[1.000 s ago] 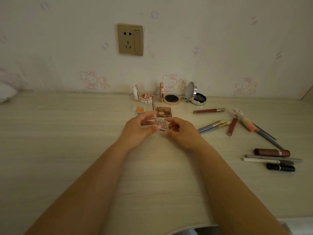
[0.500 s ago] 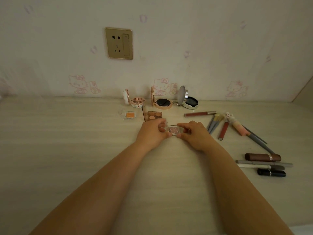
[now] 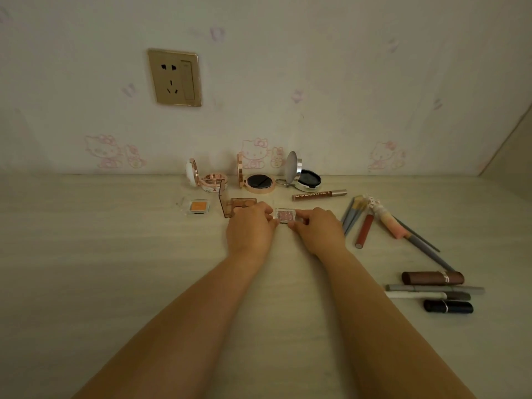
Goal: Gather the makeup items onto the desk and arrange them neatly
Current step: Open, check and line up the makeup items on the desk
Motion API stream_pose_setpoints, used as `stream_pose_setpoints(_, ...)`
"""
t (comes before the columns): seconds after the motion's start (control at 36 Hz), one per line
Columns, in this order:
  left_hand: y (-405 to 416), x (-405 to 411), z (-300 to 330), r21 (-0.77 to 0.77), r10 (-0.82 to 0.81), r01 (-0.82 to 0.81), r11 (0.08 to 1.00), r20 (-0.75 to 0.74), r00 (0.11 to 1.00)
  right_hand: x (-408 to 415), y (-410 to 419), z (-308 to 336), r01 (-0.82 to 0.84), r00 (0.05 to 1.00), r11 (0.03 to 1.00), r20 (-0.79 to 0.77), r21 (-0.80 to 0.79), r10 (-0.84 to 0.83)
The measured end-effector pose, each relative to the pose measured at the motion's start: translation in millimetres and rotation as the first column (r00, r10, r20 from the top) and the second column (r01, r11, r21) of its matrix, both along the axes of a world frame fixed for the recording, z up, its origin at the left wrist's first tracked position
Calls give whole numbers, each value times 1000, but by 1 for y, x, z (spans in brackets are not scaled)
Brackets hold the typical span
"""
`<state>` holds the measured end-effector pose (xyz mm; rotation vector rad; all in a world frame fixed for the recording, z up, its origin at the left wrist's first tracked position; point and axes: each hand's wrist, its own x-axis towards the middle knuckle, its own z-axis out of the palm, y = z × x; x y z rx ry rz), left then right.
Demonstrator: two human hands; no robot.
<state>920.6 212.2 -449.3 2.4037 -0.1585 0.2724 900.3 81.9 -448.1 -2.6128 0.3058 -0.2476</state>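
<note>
Makeup items, laid out on desk (image 3: pixel 115 269), largest first: three round compacts (image 3: pixel 259 184) propped open along the wall, likely for display; brown palette (image 3: pixel 239 205) and orange pan (image 3: pixel 198 206) in a second row; brushes (image 3: pixel 352 214) and lipsticks (image 3: pixel 433 278) loosely grouped right. Pink glitter pan (image 3: pixel 285 216), smallest, pinched at its edges between left hand (image 3: pixel 250 228) and right hand (image 3: pixel 316 228), apparently being squared into that row.

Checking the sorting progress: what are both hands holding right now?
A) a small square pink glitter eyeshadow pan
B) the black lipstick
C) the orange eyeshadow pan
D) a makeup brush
A: the left hand and right hand pinch the small pink glitter eyeshadow pan between them on the desk.
</note>
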Motion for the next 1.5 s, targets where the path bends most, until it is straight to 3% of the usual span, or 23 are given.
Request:
stream_pose_setpoints(0.25,-5,6,0,120,55,-59,991,32,998,11,7,0,61,998,997,9,-56,-61)
stream_pose_setpoints(1.22,-8,10,4,86,146,-150,985,45,988,13,13,4,115,993,988,9,-102,-115)
stream_pose_setpoints(1.5,-5,10,1,-9,125,-125,992,30,992,14,13,3,109,994,988,17,-113,-108)
